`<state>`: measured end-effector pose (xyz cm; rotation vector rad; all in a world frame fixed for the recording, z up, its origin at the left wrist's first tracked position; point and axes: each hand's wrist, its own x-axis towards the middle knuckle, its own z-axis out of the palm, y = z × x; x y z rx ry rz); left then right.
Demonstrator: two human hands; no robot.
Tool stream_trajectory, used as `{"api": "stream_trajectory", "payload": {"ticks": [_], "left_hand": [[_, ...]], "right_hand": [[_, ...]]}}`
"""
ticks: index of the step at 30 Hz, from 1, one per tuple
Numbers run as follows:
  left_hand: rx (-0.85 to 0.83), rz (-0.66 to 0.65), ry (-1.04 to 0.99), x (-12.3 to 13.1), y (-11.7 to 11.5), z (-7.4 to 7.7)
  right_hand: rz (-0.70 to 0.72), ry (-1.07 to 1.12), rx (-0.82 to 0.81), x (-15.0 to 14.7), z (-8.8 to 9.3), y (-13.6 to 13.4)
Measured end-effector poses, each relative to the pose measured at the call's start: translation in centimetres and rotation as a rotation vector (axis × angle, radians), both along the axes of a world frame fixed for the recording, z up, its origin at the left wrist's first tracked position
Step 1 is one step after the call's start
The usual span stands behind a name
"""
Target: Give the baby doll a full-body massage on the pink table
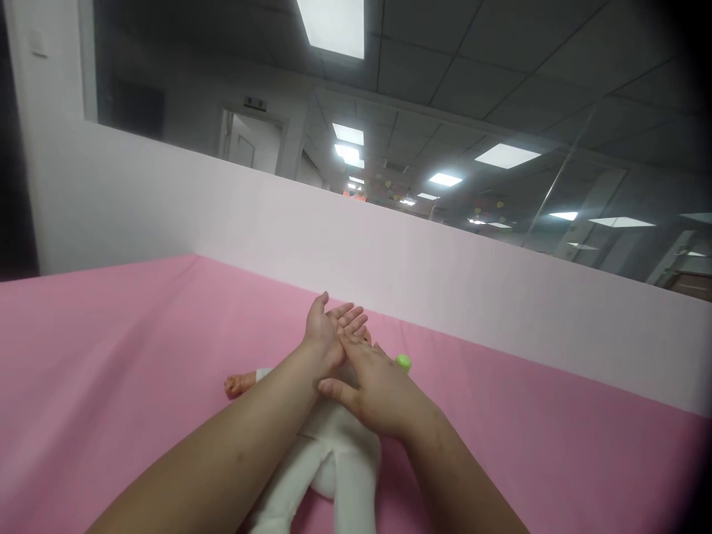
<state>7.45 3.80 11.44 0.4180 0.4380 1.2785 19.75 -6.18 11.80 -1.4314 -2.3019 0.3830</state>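
Observation:
A baby doll with a white cloth body point(356, 475) lies on its back on a pink sheet, legs towards me. My left hand point(331, 334) is held over the doll's upper part, palm up, with its fingers stretched out. Across that palm and wrist rests my right hand point(381, 386), fingers extended and thumb apart, holding nothing that I can see. Most of the doll's head is hidden behind my hands. One doll hand point(239, 384) sticks out to the left. Just beyond my right hand shows a small light-green object point(403, 362), its kind unclear.
The pink sheet point(139, 356) covers the surface all round the doll. Behind it runs a low white wall point(389, 252) with glass above. Through or in the glass appear ceiling lights point(507, 156) and a white door point(253, 144).

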Motion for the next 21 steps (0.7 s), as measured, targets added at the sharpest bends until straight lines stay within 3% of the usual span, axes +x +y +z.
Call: {"api": "stream_trajectory", "payload": {"ticks": [4, 8, 14, 21], "left_hand": [[0.011, 0.040, -0.033, -0.6, 0.4, -0.3], [0.016, -0.015, -0.069, 0.0, 0.0, -0.6], [-0.017, -0.154, -0.019, 2.2, -1.3, -1.1], [0.042, -0.095, 0.033, 0.8, -0.2, -0.7]], "right_hand": [[0.047, 0.023, -0.008, -0.5, 0.5, -1.7], [0.080, 0.052, -0.054, -1.1, 0.8, -2.3], [-0.014, 0.033, -0.030, -0.8, 0.0, 0.0], [-0.077, -0.111, 0.036, 0.0, -1.3, 1.9]]}}
